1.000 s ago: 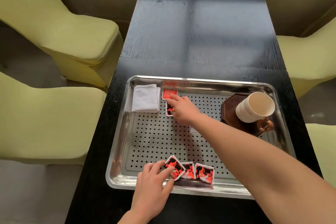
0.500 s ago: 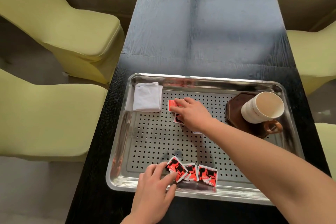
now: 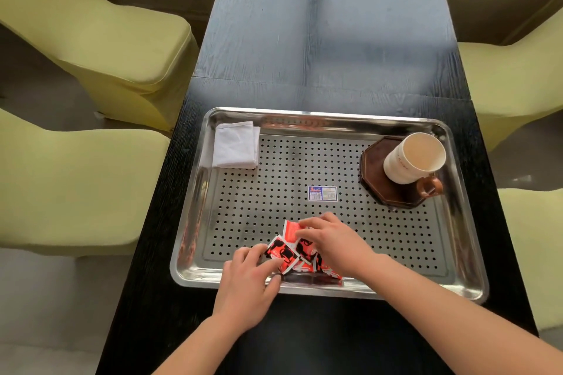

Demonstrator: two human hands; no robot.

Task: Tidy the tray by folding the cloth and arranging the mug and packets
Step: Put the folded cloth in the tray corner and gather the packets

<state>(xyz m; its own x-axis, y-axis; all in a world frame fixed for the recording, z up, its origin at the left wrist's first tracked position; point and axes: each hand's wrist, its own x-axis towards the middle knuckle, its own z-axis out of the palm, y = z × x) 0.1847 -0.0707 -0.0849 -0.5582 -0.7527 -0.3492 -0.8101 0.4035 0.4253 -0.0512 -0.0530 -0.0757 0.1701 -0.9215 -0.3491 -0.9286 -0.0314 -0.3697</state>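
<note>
Glossy red-and-black packets (image 3: 281,253) overlap on the perforated steel tray (image 3: 396,237), pinched by left hand (image 3: 246,281) and right hand (image 3: 333,243) fingers (image 3: 309,223).

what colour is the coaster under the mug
Dark brown with a thin lighter rim line; the coaster shows best in the head view.

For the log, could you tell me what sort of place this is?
Probably a meeting or tea room: a long black table flanked by covered chairs, with a steel tray holding a mug and packets.
</note>
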